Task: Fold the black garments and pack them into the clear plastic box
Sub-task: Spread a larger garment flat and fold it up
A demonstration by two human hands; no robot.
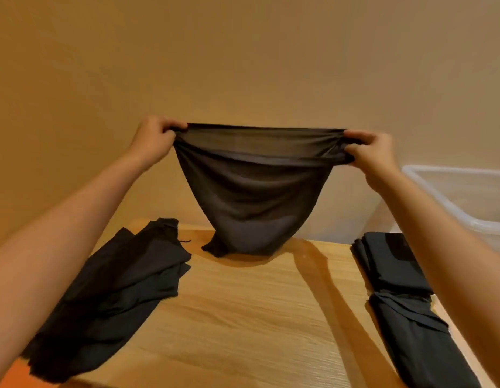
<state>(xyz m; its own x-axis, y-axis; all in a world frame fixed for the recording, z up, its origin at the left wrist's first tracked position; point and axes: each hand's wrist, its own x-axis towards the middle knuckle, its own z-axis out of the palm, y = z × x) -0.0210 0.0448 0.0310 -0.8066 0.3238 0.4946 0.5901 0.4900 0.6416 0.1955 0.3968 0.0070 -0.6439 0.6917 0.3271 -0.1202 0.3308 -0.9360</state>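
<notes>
Both hands, left hand (155, 133) and right hand (368, 151), pinch the sheer black garment (253, 197) by its top edge, stretched in the air so it probably hangs flat for folding. Its lower end touches the wooden table (243, 317), and the clear plastic box (461, 191) waits at right.

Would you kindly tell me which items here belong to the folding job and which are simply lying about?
Job: black garment, gripped by left hand and right hand; black pile at left; black stack at right; clear plastic box.
Just there: wooden table; wall.
</notes>
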